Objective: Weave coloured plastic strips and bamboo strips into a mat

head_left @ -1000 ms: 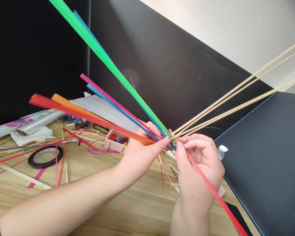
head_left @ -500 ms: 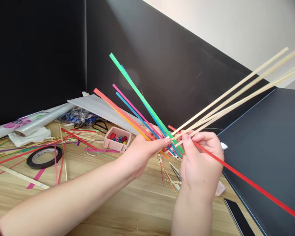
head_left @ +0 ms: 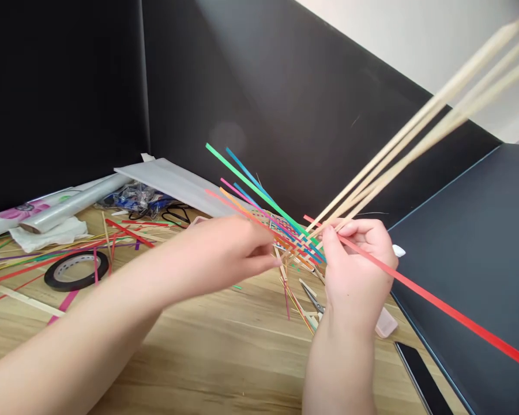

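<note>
Flat coloured strips [head_left: 259,189], green, blue, pink and orange, cross pale wooden-looking strips [head_left: 384,155] in a small weave [head_left: 305,245] held above the table. My right hand [head_left: 357,259] pinches the weave's right edge between thumb and fingers. Through that grip runs a long red strip [head_left: 441,308], trailing to the lower right. My left hand [head_left: 237,253] is at the weave's lower left, its thumb and fingers closed together by the pale strip ends. What they pinch is too small to make out. Behind the weave a patterned woven piece [head_left: 277,222] is partly hidden.
Loose coloured strips [head_left: 130,230] and a black tape roll [head_left: 76,271] lie at left. Scissors [head_left: 312,297] lie beneath the weave among scraps. A phone [head_left: 421,377] sits at the front right by the black panel [head_left: 467,259]. A clear plastic roll [head_left: 78,202] rests behind.
My left hand has left the coloured strips and turned over, moving to the weave's lower left. The coloured strips have dipped, and the pale strips point more steeply upward. My right hand keeps its hold.
</note>
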`<state>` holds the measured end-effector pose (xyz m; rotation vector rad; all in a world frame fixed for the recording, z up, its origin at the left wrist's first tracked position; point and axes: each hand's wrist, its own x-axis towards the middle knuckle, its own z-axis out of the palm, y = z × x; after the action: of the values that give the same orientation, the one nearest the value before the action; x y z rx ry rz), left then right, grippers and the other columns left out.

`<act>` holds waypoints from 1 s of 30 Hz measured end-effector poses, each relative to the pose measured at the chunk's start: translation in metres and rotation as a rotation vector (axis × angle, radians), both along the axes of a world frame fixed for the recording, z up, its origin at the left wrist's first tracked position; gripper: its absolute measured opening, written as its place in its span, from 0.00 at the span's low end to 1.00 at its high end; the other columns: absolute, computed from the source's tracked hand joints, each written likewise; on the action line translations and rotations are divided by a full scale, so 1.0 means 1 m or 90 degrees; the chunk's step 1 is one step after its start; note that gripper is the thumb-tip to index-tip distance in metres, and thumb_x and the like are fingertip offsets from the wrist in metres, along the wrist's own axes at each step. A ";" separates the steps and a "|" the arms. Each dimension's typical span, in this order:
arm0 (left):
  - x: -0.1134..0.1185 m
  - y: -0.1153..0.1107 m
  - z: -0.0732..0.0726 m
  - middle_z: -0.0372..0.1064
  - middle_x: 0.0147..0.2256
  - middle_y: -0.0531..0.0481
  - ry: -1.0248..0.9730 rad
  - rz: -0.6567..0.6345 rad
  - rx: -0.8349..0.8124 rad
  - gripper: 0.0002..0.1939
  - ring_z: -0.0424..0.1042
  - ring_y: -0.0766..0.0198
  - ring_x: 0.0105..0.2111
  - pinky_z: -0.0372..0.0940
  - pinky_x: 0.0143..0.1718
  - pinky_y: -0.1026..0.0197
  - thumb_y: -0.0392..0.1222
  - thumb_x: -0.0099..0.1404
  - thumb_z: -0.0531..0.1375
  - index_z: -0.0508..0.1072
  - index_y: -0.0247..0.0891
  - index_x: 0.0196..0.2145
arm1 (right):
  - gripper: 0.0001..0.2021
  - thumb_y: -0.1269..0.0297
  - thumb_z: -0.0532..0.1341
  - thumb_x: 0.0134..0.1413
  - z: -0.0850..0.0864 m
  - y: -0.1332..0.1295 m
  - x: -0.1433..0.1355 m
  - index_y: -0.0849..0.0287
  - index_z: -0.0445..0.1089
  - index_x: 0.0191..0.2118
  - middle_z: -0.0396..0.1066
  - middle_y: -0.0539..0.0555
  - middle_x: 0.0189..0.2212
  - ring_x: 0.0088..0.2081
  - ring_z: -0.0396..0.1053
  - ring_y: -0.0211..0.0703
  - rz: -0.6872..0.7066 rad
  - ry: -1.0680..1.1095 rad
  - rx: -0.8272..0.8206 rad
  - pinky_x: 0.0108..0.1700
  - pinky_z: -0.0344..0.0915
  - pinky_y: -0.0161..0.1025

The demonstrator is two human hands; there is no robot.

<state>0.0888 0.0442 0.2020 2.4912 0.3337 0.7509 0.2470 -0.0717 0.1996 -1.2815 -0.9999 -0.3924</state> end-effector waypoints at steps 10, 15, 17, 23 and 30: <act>0.028 -0.017 -0.007 0.70 0.30 0.55 -0.372 0.100 -0.089 0.05 0.68 0.65 0.32 0.59 0.34 0.63 0.37 0.60 0.63 0.68 0.40 0.30 | 0.09 0.69 0.64 0.54 -0.012 0.004 -0.029 0.55 0.61 0.30 0.72 0.48 0.31 0.34 0.72 0.38 -0.017 -0.110 -0.171 0.36 0.69 0.38; 0.023 -0.013 -0.001 0.71 0.27 0.53 -0.374 -0.015 -0.290 0.07 0.69 0.64 0.29 0.59 0.31 0.63 0.35 0.60 0.61 0.70 0.39 0.24 | 0.08 0.71 0.63 0.53 -0.012 0.003 -0.030 0.55 0.62 0.30 0.72 0.50 0.33 0.35 0.72 0.40 -0.023 -0.140 -0.172 0.37 0.69 0.39; 0.023 -0.012 -0.001 0.72 0.26 0.53 -0.362 -0.057 -0.357 0.07 0.70 0.63 0.28 0.59 0.29 0.63 0.36 0.61 0.61 0.69 0.39 0.25 | 0.08 0.72 0.64 0.52 -0.012 0.004 -0.030 0.55 0.62 0.30 0.72 0.50 0.33 0.34 0.71 0.39 -0.026 -0.134 -0.168 0.35 0.69 0.38; 0.024 -0.004 -0.002 0.71 0.24 0.53 -0.377 -0.053 -0.407 0.08 0.70 0.64 0.26 0.60 0.28 0.63 0.38 0.60 0.63 0.71 0.38 0.24 | 0.08 0.73 0.64 0.53 -0.008 0.007 -0.031 0.56 0.63 0.31 0.70 0.48 0.30 0.34 0.73 0.38 0.106 -0.019 -0.086 0.36 0.71 0.38; 0.026 0.003 -0.001 0.71 0.24 0.52 -0.393 -0.074 -0.471 0.09 0.73 0.62 0.29 0.64 0.31 0.61 0.40 0.58 0.65 0.70 0.37 0.23 | 0.10 0.69 0.67 0.50 -0.001 0.006 -0.017 0.54 0.63 0.33 0.72 0.46 0.28 0.31 0.75 0.40 0.202 0.125 -0.040 0.38 0.74 0.43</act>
<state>0.1144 0.0473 0.2011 1.4934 0.1845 1.0620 0.2305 -0.0656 0.1987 -1.1674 -1.0326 0.0084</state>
